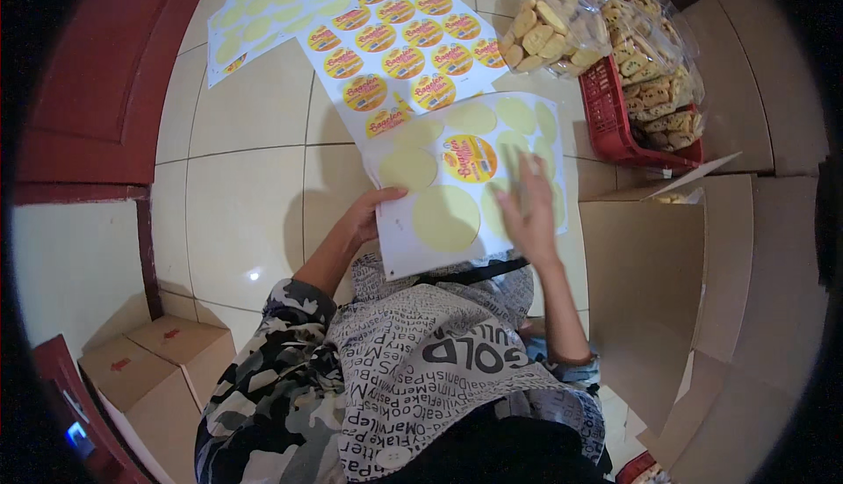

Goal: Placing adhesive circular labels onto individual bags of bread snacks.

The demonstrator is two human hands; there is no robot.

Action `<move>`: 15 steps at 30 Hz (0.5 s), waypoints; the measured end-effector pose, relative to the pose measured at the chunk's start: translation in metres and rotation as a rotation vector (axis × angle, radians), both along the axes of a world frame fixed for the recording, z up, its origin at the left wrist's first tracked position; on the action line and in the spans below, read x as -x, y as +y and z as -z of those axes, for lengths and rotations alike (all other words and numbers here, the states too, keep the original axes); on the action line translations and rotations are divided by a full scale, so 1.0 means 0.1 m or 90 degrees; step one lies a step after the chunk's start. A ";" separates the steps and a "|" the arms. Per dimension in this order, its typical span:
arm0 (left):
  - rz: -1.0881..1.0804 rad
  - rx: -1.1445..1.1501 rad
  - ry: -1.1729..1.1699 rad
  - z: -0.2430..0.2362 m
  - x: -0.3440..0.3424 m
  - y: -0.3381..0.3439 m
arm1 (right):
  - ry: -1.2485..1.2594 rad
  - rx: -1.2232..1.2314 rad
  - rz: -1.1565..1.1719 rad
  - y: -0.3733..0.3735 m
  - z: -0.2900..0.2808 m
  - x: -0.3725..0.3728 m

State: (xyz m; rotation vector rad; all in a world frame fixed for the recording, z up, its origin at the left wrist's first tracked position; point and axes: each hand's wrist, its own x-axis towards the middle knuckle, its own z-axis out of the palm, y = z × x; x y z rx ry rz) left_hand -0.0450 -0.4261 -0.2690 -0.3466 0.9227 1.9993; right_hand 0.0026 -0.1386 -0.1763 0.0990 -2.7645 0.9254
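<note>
A white sticker sheet [405,251] with pale yellow empty circles is in front of me over my lap, with one round orange label [470,158] among them. My left hand [373,207] grips the left edge of this sheet, thumb on top. My right hand [529,212], blurred, is over the sheet's right half beside the orange label, fingers apart. Behind lies a sheet [320,89] full of round orange labels, and at the back left another sheet [263,1] of pale circles.
On my right stand a red plastic crate [606,128] full of bagged biscuits [659,89], more bags [553,27] and an open cardboard box [645,291]. Closed cartons [158,365] are at lower left, by a red door [97,80]. The floor [228,220] is tiled.
</note>
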 end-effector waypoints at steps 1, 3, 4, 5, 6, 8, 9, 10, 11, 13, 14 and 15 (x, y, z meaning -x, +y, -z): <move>-0.027 -0.071 -0.045 0.00 -0.04 0.00 | -0.046 0.000 -0.021 -0.18 -0.06 0.00; -0.048 -0.171 -0.027 -0.08 -0.09 0.10 | -0.126 0.062 -0.045 -0.35 -0.05 0.00; -0.078 -0.271 -0.007 -0.14 -0.09 0.15 | -0.143 0.042 -0.053 -0.39 -0.07 0.00; -0.073 -0.270 -0.009 -0.22 -0.08 0.20 | -0.160 0.022 -0.060 -0.41 -0.10 -0.01; -0.070 -0.292 -0.021 -0.36 -0.06 0.24 | -0.160 0.024 -0.057 -0.42 -0.15 -0.01; -0.062 -0.314 -0.035 -0.41 -0.04 0.26 | -0.212 0.050 -0.102 -0.42 -0.26 0.01; -0.051 -0.328 -0.039 -0.40 -0.04 0.27 | -0.213 0.051 -0.100 -0.41 -0.31 0.01; -0.041 -0.342 -0.044 -0.40 -0.04 0.28 | -0.215 0.111 -0.127 -0.40 -0.35 0.01; -0.038 -0.342 -0.046 -0.40 -0.05 0.29 | -0.217 0.171 -0.152 -0.39 -0.40 0.01; -0.055 -0.322 -0.086 -0.50 -0.07 0.34 | -0.232 0.168 -0.141 -0.38 -0.54 -0.02; -0.049 -0.322 -0.090 -0.56 -0.09 0.35 | -0.246 0.164 -0.136 -0.38 -0.59 -0.04; -0.062 -0.338 -0.104 -0.64 -0.11 0.37 | -0.248 0.165 -0.132 -0.37 -0.62 -0.05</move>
